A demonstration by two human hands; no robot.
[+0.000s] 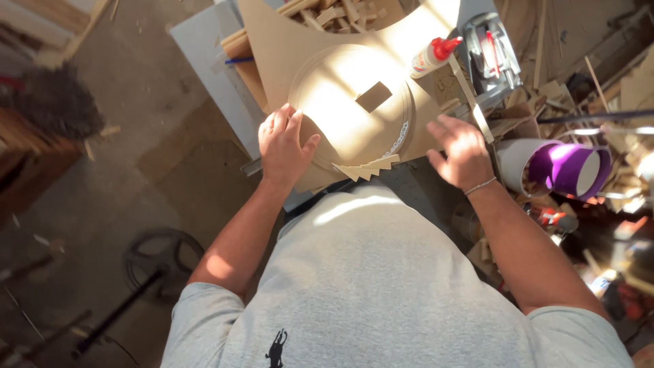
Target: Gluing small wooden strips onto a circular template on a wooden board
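A round brown fibreboard disc (351,102) lies on a larger curved brown board (279,48). A small dark rectangle (373,96) sits near the disc's middle. My left hand (283,146) rests flat on the disc's left edge, fingers spread. My right hand (462,151) hovers at the disc's right edge with fingers loosely curled and nothing in it. Several small wooden wedges (368,165) line the near rim, beside a bead of white glue (397,141). A white glue bottle with a red cap (433,56) lies at the upper right.
Wood offcuts (334,12) are piled behind the board. A power saw (489,51) sits at the right. A white and purple roll (558,169) lies beside my right arm. A dark wheel (160,257) stands on the dusty floor at left.
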